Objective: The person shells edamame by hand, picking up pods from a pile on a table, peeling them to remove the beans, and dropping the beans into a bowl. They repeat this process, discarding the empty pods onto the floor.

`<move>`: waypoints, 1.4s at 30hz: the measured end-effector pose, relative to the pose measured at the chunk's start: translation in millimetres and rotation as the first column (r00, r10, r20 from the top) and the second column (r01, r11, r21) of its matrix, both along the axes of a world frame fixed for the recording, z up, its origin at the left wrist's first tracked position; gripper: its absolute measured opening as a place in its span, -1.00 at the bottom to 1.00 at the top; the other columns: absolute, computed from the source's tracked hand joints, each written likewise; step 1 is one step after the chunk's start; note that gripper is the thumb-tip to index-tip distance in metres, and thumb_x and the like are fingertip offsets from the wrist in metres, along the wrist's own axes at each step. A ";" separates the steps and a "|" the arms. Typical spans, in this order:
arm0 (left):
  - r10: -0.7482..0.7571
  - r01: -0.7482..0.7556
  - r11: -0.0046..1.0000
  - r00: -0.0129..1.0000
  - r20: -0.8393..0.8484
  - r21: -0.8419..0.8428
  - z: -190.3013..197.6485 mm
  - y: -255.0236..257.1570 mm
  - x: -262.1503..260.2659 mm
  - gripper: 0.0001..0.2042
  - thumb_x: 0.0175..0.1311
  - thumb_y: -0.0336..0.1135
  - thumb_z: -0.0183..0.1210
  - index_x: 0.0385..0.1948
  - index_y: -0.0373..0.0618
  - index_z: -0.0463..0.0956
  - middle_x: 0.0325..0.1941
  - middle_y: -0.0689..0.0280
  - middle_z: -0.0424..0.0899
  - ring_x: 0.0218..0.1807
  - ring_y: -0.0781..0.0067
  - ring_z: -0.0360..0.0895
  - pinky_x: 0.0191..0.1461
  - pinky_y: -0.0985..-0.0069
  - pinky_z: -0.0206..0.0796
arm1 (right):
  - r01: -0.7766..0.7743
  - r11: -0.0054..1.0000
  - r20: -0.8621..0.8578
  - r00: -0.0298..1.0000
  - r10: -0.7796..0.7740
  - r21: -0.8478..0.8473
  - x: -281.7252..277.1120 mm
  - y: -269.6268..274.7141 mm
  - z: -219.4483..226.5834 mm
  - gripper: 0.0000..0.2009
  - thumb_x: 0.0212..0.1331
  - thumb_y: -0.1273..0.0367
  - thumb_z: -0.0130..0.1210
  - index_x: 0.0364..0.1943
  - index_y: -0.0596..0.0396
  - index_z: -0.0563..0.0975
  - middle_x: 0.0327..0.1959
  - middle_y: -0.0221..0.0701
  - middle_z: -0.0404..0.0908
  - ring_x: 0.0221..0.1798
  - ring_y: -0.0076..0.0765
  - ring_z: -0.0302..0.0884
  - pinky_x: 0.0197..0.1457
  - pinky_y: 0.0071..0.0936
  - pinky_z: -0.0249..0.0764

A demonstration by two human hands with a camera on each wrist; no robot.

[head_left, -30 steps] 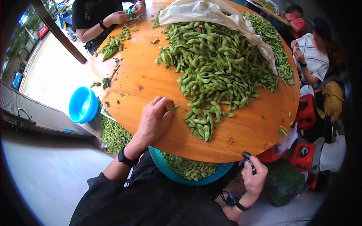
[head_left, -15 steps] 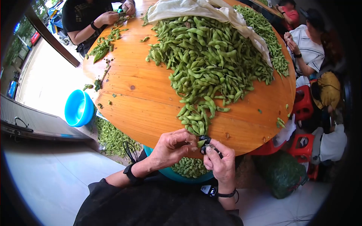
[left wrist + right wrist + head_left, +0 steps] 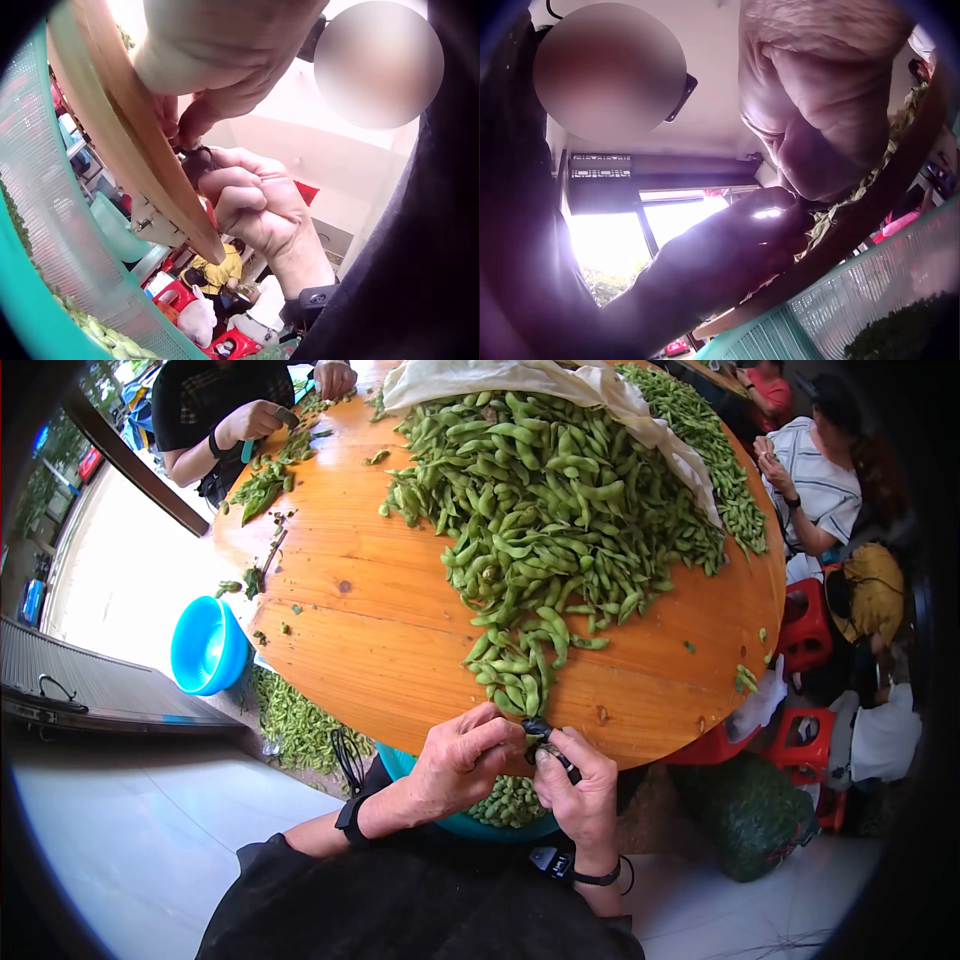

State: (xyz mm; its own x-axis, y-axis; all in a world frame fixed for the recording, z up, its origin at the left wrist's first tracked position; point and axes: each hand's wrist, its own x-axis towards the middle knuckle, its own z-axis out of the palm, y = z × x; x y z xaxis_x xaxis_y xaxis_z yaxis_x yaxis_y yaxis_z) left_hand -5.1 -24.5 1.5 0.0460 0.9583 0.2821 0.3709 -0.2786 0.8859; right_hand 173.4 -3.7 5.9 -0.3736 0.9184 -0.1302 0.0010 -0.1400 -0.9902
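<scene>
My left hand (image 3: 460, 762) pinches a green soybean pod (image 3: 531, 741) at the table's near edge, its fingers curled and mostly covering it. From the other side, my right hand (image 3: 582, 788) pinches the pod's end; black coverings (image 3: 537, 727) show at its fingertips. The hands meet over a teal mesh basket (image 3: 398, 762), with shelled green beans (image 3: 508, 803) inside. Just beyond my fingers, loose pods (image 3: 515, 678) trail from a large heap of soybean pods (image 3: 560, 500) on the round wooden table (image 3: 370, 660). In the left wrist view, the right hand (image 3: 259, 199) has bent fingers.
A pale cloth (image 3: 520, 382) covers the heap's far side. On the floor at left stand a blue basin (image 3: 208, 648) and many pods (image 3: 295, 720). Red stools (image 3: 803, 740) and a dark green bag (image 3: 745, 815) are at right. Other people sit around the table and behind it.
My left hand has moved right and toward me from the tabletop, carrying the pod. My right hand has come in from the right to meet it. The person at upper left has shifted a hand.
</scene>
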 end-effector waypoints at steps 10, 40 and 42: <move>0.160 0.710 0.669 0.152 0.975 -0.220 -12.8 -3.5 -6.7 -0.82 0.29 -0.56 0.23 -0.34 -0.11 0.36 -0.54 0.34 0.46 -0.57 0.49 0.41 -0.52 0.58 0.16 | -0.244 0.930 -0.564 0.824 0.049 -0.276 18.1 0.8 -16.0 -0.66 0.31 0.61 0.05 0.16 0.15 0.52 -0.36 -0.43 0.48 -0.58 -0.65 0.28 -0.61 -0.66 0.13; 0.219 0.269 0.762 0.749 0.626 -0.589 6.6 -5.0 0.1 -0.73 0.39 -0.45 -0.13 0.04 -0.24 0.43 -0.27 0.41 0.46 -0.28 0.69 0.33 -0.21 0.68 0.29 | -0.133 0.531 0.423 0.773 -0.473 0.837 -44.2 -13.6 -5.1 -0.76 0.06 0.67 0.10 -0.13 0.33 0.53 -0.36 -0.12 0.40 -0.44 -0.03 0.49 -0.43 -0.26 0.47; 0.306 0.393 0.725 0.552 0.775 -0.566 1.9 -4.4 -1.0 -0.72 0.37 -0.45 -0.13 0.03 -0.26 0.45 -0.24 0.36 0.51 -0.24 0.64 0.42 -0.13 0.64 0.36 | -0.102 0.576 0.415 0.794 -0.444 0.811 -41.5 -9.6 -5.5 -0.75 0.06 0.67 0.10 -0.13 0.33 0.53 -0.35 -0.12 0.41 -0.43 -0.02 0.50 -0.42 -0.26 0.48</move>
State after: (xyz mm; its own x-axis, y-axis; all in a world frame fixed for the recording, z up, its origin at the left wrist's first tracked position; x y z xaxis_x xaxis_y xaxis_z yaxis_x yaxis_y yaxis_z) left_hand -6.1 -28.9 3.4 0.1946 0.8826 -0.4280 -0.5561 0.4587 0.6931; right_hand 131.8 -13.3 0.4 -0.3119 0.7843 0.5364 0.6084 0.5984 -0.5212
